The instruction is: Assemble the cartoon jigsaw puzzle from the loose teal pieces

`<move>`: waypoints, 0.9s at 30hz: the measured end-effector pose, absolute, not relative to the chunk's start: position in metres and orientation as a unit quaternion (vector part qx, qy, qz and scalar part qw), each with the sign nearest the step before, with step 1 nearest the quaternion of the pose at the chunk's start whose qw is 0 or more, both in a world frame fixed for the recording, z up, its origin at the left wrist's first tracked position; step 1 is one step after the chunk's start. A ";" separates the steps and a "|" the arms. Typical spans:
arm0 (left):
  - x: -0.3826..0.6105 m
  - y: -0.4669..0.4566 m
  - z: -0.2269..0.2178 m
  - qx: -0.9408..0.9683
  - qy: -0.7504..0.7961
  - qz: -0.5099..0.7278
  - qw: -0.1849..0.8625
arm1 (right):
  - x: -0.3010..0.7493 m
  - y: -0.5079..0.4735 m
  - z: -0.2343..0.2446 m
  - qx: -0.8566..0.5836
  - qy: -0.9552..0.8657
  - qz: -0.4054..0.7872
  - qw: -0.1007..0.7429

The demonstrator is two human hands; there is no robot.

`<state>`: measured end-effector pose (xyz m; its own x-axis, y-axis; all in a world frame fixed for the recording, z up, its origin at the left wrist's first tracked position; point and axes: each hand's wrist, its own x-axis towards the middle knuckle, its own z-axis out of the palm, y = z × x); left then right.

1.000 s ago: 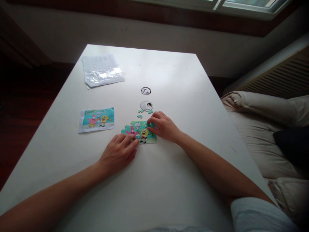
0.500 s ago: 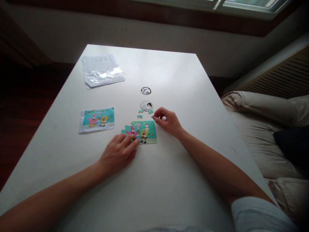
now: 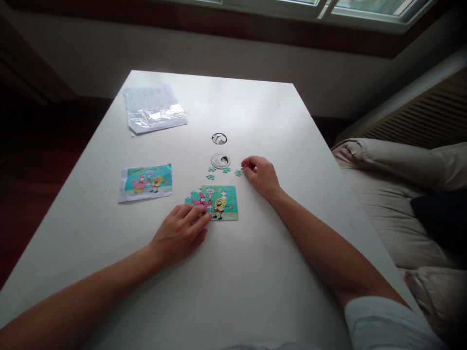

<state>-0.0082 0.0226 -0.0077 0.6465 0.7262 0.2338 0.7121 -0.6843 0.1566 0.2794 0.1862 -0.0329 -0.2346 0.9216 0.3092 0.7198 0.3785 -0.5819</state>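
A small cartoon jigsaw puzzle (image 3: 215, 202), mostly assembled, lies on the white table (image 3: 233, 272). My left hand (image 3: 178, 234) rests flat beside its lower left corner, fingertips touching the puzzle edge. My right hand (image 3: 260, 174) sits up and to the right of the puzzle, its fingers pinched on a loose teal piece (image 3: 239, 172) on the tabletop. Three more loose teal pieces (image 3: 218, 172) lie just above the puzzle.
A printed reference picture (image 3: 146, 181) lies left of the puzzle. A clear plastic bag over paper (image 3: 153, 109) sits at the far left. Two round cable-hole covers (image 3: 220, 149) are in the table's middle. A cushioned seat (image 3: 401, 194) stands at the right.
My right hand has left the puzzle's top right corner and moved up and right, with a loose teal piece now at its fingertips. My left hand has stayed put.
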 end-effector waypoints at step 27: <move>-0.004 0.019 -0.009 0.902 0.409 0.137 0.027 | 0.256 0.156 -0.009 -0.452 -0.873 0.106 0.150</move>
